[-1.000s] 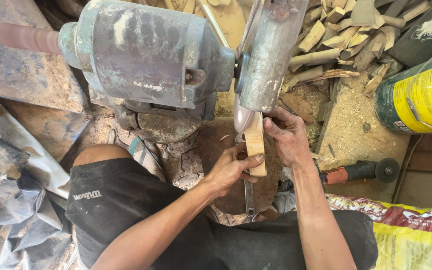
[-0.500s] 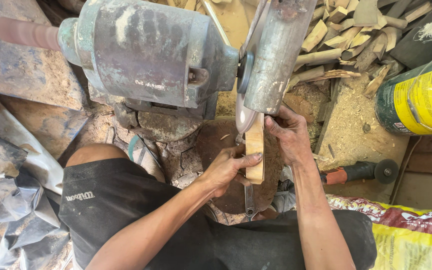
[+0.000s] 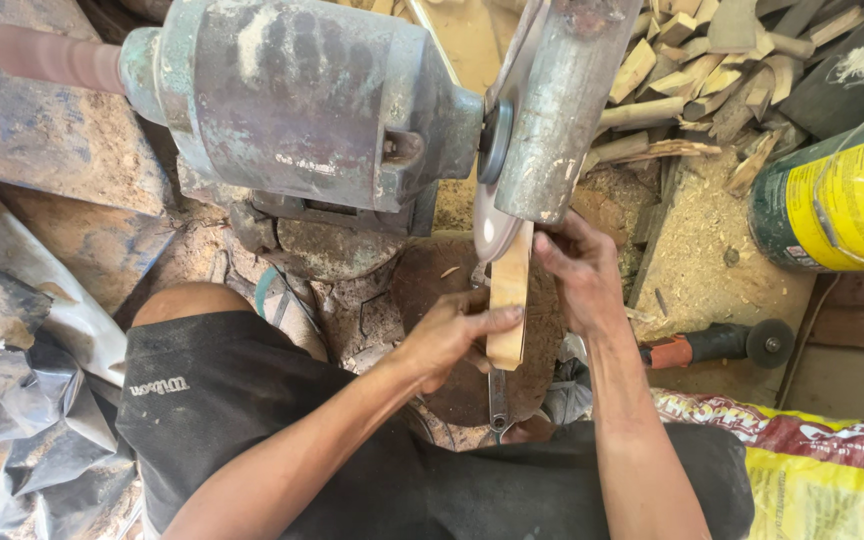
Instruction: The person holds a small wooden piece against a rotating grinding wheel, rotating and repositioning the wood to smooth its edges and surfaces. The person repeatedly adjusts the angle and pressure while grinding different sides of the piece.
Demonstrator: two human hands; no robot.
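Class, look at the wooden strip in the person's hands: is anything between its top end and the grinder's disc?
Nothing visible stands between them. Both the left hand and the right hand grip the wooden strip, and its top end already sits against the disc under the metal guard. The fingers grip lower down the strip, below the disc.

Left hand sits at centre frame, fingers curled, thumb extended to the right; its forearm runs down to the lower left. Right hand lies just right of centre, fingers bent, forearm descending near-vertical to the bottom edge. Both arms bare.
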